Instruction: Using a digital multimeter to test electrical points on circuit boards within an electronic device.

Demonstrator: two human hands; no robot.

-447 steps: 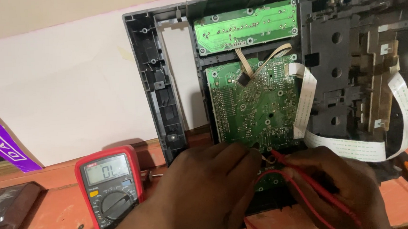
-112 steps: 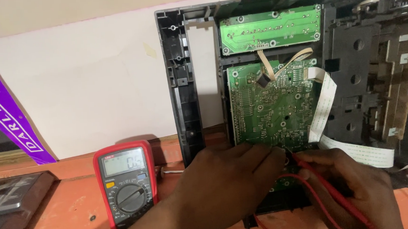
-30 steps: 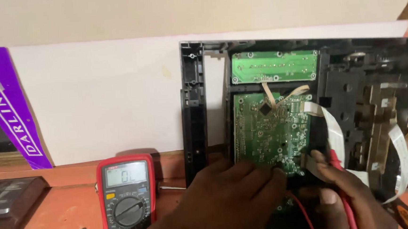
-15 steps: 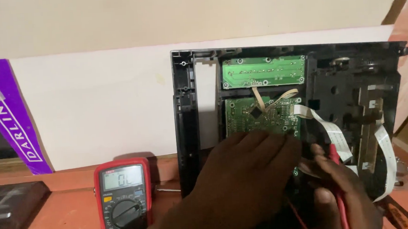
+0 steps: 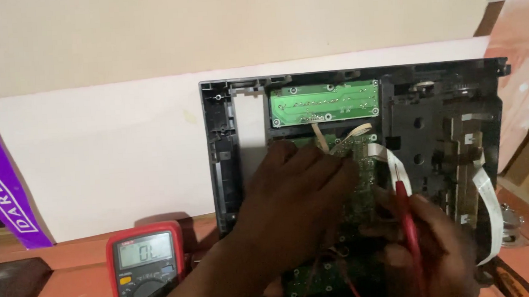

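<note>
- A slim red plastic test probe is pinched upright in the right hand, its tip set on the green printed circuit board
- The board is covered by the left hand; whether that grip holds anything cannot be told
- The board is mounted in an open dark grey plastic device chassis propped against the wall
- A red-cased digital multimeter is laid on the reddish tabletop, left of the hands

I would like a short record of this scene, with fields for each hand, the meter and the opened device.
left hand: spread over the green circuit board, hiding most of it
right hand: holds red probe, tip up at the board
multimeter: red, on the table, display lit
device chassis: black, propped upright, white ribbon cables hanging
</note>
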